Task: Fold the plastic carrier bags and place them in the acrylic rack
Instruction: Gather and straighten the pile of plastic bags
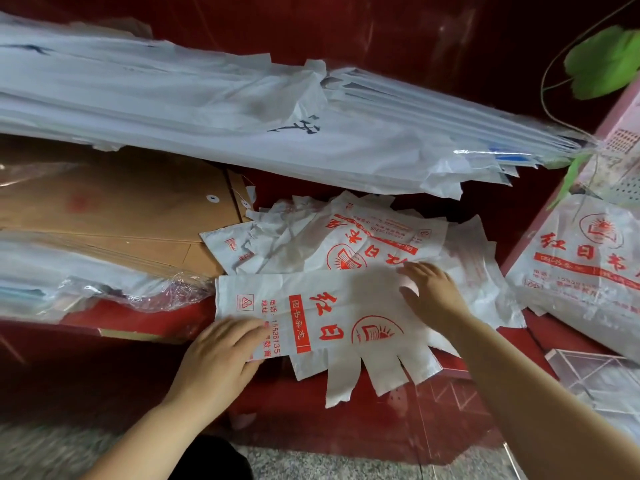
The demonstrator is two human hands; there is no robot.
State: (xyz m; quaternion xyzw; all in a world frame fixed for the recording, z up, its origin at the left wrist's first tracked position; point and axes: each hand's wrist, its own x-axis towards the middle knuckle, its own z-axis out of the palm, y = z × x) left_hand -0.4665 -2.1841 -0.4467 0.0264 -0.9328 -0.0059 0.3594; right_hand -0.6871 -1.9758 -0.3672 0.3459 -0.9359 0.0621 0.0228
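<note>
A white plastic carrier bag with red print (332,306) lies folded lengthwise on the red shelf, its handles hanging over the front edge. My left hand (221,355) rests flat on its lower left part with straight fingers. My right hand (433,292) presses its upper right part, fingers spread. Behind it lies a loose heap of the same bags (346,237). A clear acrylic rack (595,379) stands at the lower right, with some white plastic inside.
A long bundle of white wrapped sheets (207,116) lies across the back. Brown envelopes (121,209) and plastic-wrapped packs (86,292) lie at the left. A stack of printed bags (585,271) leans at the right under a green leaf (602,60).
</note>
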